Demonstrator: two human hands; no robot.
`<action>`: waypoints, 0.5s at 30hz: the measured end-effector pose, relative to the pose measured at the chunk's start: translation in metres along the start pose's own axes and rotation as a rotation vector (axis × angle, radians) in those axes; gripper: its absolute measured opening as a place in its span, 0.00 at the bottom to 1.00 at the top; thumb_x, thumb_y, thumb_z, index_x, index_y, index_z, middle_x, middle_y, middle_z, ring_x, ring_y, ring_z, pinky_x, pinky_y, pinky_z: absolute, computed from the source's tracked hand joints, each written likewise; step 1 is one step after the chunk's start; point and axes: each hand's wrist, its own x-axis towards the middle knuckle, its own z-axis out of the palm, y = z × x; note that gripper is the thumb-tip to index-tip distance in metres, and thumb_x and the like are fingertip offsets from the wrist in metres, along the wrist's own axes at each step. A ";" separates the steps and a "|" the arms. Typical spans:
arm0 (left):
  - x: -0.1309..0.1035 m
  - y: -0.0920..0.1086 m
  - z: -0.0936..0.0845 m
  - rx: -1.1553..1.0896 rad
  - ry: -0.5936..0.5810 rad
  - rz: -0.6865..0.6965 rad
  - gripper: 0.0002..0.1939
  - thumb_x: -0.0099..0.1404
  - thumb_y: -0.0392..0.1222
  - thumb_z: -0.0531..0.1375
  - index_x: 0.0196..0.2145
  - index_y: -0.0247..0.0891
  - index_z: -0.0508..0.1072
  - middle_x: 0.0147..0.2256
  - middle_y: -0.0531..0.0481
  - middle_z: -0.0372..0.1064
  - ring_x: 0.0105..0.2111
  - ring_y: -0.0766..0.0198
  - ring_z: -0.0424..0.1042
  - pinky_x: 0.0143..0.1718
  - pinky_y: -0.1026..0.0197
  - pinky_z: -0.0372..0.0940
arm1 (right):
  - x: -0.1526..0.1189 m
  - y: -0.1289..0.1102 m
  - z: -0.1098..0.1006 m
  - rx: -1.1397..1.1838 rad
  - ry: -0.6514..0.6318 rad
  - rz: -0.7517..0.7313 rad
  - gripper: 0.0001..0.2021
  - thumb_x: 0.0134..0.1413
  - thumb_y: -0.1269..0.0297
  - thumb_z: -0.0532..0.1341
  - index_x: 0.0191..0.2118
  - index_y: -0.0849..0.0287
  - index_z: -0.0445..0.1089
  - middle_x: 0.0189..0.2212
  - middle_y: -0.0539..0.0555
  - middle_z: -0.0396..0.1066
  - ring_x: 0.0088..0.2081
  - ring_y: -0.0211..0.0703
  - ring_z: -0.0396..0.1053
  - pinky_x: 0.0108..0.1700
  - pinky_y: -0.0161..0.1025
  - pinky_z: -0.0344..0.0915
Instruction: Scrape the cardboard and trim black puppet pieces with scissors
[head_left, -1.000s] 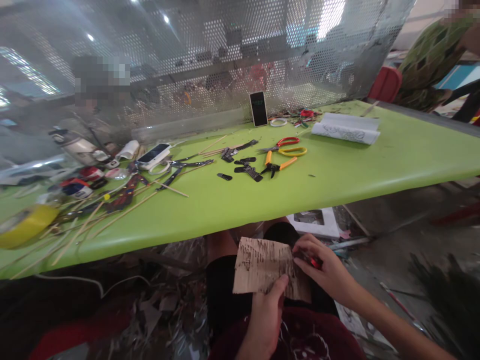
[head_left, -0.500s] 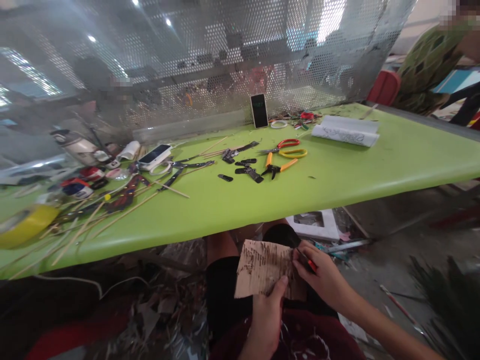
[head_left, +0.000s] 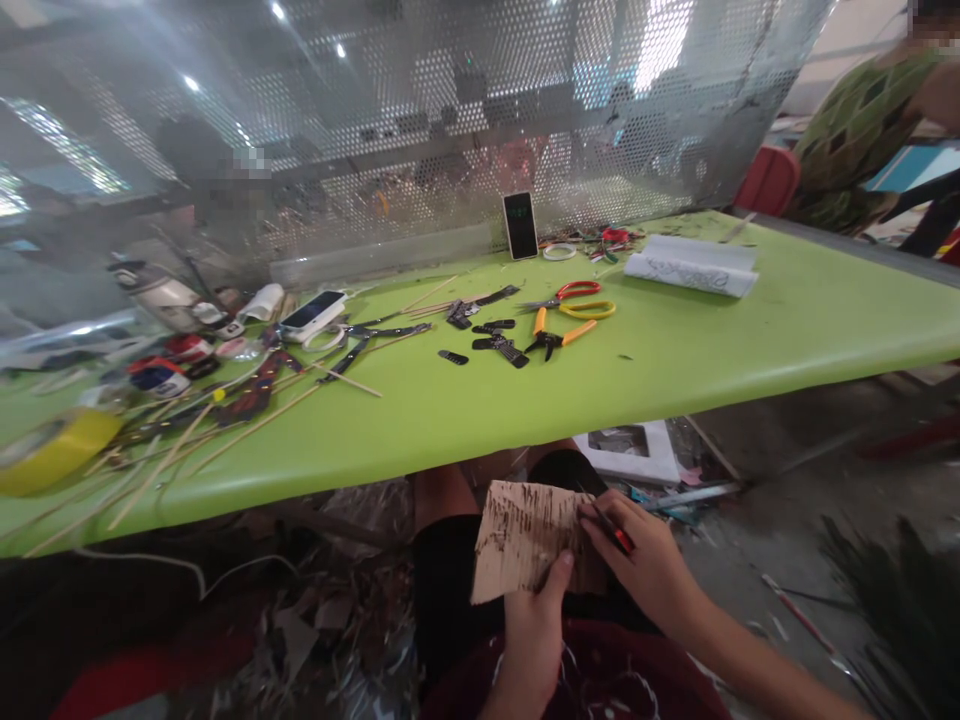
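A tan piece of cardboard (head_left: 510,545), scored with rows of short dark marks, is held tilted above my lap. My left hand (head_left: 536,620) grips its lower edge, thumb on top and fingers hidden beneath. In my right hand (head_left: 641,550) is a slim tool with a red-and-black handle (head_left: 621,538). Its thin dark tip lies close to the cardboard's upper right corner; whether it touches I cannot tell. The fingers of that hand are closed round the tool, and partly cover the card's right edge.
On the green table (head_left: 420,420) lie scissors (head_left: 577,300), orange-handled pliers (head_left: 555,335), black strips (head_left: 501,345) and rolled paper (head_left: 690,268). A phone (head_left: 520,226) leans upright behind them. Thin sticks, yellow tape (head_left: 60,450) and another phone (head_left: 313,313) crowd the left. Another person (head_left: 847,130) sits at right.
My right hand has shifted slightly left along the cardboard with the tool, whose angle has changed a little. My left hand keeps its hold on the card.
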 end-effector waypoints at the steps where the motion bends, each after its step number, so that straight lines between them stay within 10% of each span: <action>1: 0.001 -0.002 -0.001 0.028 -0.016 0.010 0.23 0.52 0.44 0.67 0.46 0.32 0.75 0.52 0.38 0.71 0.59 0.48 0.62 0.63 0.51 0.53 | -0.001 0.000 0.001 -0.018 0.008 -0.004 0.09 0.60 0.69 0.54 0.28 0.57 0.60 0.26 0.51 0.65 0.27 0.38 0.65 0.31 0.33 0.64; 15: -0.002 -0.010 0.012 -0.076 0.067 0.005 0.20 0.53 0.42 0.68 0.44 0.34 0.76 0.47 0.41 0.74 0.56 0.48 0.66 0.63 0.50 0.54 | 0.003 0.013 -0.001 -0.012 -0.051 0.154 0.06 0.57 0.65 0.51 0.30 0.57 0.61 0.23 0.50 0.67 0.24 0.39 0.64 0.28 0.34 0.62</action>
